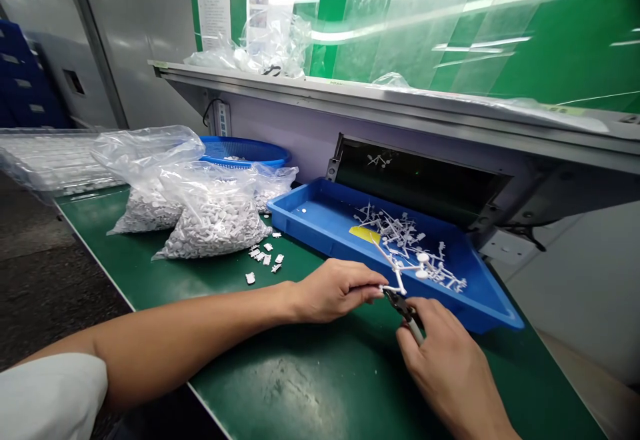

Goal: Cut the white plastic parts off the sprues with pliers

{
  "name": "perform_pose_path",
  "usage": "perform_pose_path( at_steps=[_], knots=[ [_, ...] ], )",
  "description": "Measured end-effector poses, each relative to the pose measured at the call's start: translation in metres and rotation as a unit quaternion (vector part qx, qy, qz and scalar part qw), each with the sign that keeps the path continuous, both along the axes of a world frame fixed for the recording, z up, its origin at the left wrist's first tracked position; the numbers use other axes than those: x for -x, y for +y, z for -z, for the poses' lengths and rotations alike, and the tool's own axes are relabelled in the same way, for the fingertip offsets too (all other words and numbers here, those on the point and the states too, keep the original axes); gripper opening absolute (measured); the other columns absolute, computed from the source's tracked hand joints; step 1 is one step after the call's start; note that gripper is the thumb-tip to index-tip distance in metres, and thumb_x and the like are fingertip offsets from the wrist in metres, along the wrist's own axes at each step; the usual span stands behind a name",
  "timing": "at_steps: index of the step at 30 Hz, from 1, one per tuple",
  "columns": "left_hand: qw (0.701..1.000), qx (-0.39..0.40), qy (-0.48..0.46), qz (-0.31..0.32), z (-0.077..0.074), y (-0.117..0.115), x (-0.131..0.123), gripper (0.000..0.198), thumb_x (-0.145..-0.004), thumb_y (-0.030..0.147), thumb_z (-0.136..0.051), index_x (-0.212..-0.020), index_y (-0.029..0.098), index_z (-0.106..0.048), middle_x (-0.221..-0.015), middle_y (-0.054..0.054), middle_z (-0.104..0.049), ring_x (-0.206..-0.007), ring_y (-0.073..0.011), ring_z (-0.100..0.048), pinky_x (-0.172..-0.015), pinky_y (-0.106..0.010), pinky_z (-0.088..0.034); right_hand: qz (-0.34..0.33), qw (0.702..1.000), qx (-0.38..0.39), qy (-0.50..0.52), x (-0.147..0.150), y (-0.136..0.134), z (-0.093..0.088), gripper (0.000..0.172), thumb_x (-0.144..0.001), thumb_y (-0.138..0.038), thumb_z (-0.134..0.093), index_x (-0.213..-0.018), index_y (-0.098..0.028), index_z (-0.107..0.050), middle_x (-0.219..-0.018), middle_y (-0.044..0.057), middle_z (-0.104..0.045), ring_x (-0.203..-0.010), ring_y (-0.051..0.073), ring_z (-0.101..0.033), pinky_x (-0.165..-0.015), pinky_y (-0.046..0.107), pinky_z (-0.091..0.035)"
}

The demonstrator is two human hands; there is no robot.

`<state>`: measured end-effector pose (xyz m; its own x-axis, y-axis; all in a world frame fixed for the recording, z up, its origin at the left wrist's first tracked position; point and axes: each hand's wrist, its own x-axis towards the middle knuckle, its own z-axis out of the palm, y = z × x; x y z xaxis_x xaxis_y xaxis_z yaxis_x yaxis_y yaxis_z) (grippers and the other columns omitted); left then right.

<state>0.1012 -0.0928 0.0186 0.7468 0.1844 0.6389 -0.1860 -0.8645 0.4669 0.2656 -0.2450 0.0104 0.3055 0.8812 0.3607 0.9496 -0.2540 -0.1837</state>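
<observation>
Head view, looking forward and down over a green anti-static bench mat [280, 387]. Near the middle, a branching white moulded plastic runner [395, 273], held just above a blue plastic tray [320, 240], one end pinched firmly by the left hand's fingers [371, 290], closed almost fully with the thumb. Left hand [333, 290] reaching in from the near left on a bare forearm. Just beside it, the right hand [453, 367], the right hand's fingers [413, 310] curled around the pale handles of small side cutters [397, 303], blades dark and right at the runner; how far apart the blades stand, too small to tell.

Probably very light and stiff, though likely brittle at the thin branches, with a smooth surface; surest hold likely on the thick stem, well away from the small parts.

In the tray, a tangled heap of similar white moulded parts [405, 240] and a yellow scrap [364, 233]. To the far left on the mat, two clear plastic bags of small white parts [215, 217], with loose white pieces [263, 257] just in front. Behind them, a blue mesh basket [245, 150]. Above the tray, a long metal shelf [350, 90] holding crumpled clear plastic wrap [275, 47].
</observation>
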Motion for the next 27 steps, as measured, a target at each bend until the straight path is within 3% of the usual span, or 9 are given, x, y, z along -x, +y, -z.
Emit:
perform_pose_path(
  at_steps=[10,15,20,24,27],
  knots=[
    [1.0,-0.014,0.021,0.017,0.0,-0.001,0.002,0.026,-0.096,0.024,-0.05,-0.114,0.013,-0.064,-0.095,-0.007,-0.069,-0.089,-0.0139,-0.064,-0.085,-0.021,-0.048,-0.011,0.999,-0.001,-0.034,-0.001,0.001,0.001,0.018,-0.085,-0.028,-0.046,-0.102,-0.026,-0.053,-0.094,0.003,-0.058,-0.087,0.023,-0.054,-0.067,0.035,-0.042],
    [0.999,-0.03,0.038,0.018,0.001,-0.001,0.002,0.027,-0.097,0.025,-0.048,-0.115,0.013,-0.064,-0.099,-0.008,-0.068,-0.093,-0.0151,-0.063,-0.087,-0.022,-0.047,-0.028,0.996,0.006,-0.086,-0.004,0.002,0.003,0.009,-0.085,-0.026,-0.047,-0.093,-0.024,-0.052,-0.088,0.003,-0.058,-0.083,0.023,-0.054,-0.067,0.035,-0.039],
    [0.997,-0.029,0.069,0.022,0.006,0.003,-0.001,0.028,-0.098,0.026,-0.046,-0.116,0.015,-0.063,-0.101,-0.007,-0.068,-0.094,-0.0147,-0.063,-0.088,-0.021,-0.046,-0.002,0.996,0.069,-0.052,0.001,0.003,0.007,0.007,-0.086,-0.024,-0.047,-0.08,-0.024,-0.05,-0.083,0.002,-0.059,-0.077,0.021,-0.055,-0.06,0.031,-0.034],
    [0.977,-0.056,0.2,0.037,-0.002,0.012,0.004,0.021,-0.095,0.025,-0.05,-0.102,0.018,-0.068,-0.084,-0.004,-0.069,-0.075,-0.0137,-0.063,-0.071,-0.02,-0.046,0.01,0.986,0.163,0.012,0.004,0.005,0.003,0.016,-0.088,-0.026,-0.046,-0.073,-0.024,-0.049,-0.076,0.001,-0.06,-0.064,0.019,-0.053,-0.052,0.028,-0.026],
    [0.934,-0.121,0.335,-0.033,-0.021,0.022,0.02,0.014,-0.087,0.025,-0.059,-0.079,0.02,-0.069,-0.07,-0.002,-0.066,-0.06,-0.0147,-0.057,-0.057,-0.022,-0.039,0.009,0.979,0.198,0.036,-0.005,0.003,-0.001,0.02,-0.087,-0.029,-0.047,-0.068,-0.024,-0.049,-0.07,0.001,-0.06,-0.058,0.018,-0.051,-0.05,0.028,-0.024]
  ],
)
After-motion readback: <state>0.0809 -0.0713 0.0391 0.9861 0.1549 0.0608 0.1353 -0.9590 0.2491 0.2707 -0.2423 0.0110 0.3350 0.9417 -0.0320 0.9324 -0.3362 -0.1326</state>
